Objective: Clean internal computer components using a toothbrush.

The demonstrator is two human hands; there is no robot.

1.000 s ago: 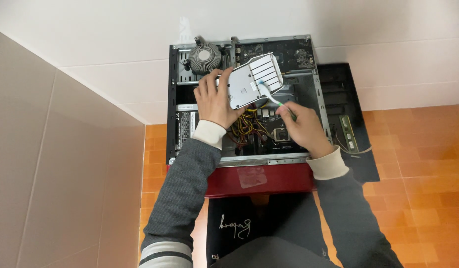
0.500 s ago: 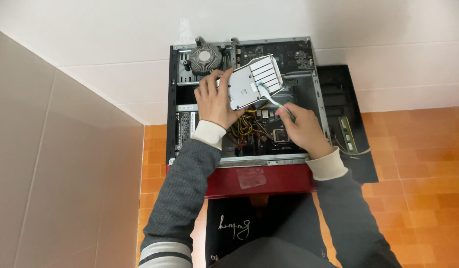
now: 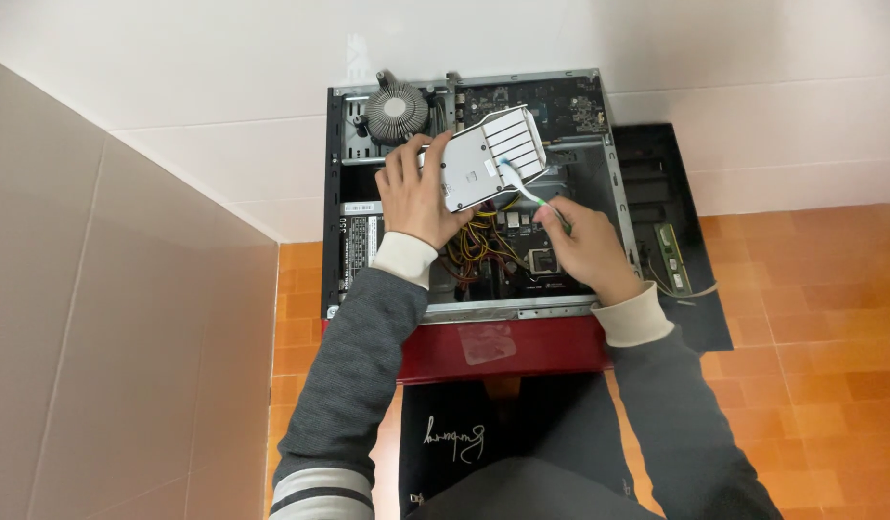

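Left hand grips a silver drive cage, tilted above the open computer case; right hand pinches a thin screwdriver-like tool, tip apparently at the cage's side. Likely a fastening step, calling for a steady cage. White rectangular label on the power supply, left

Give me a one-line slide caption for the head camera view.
Left hand steadies a silver drive cage over an open PC case while right hand works a thin tool at it.
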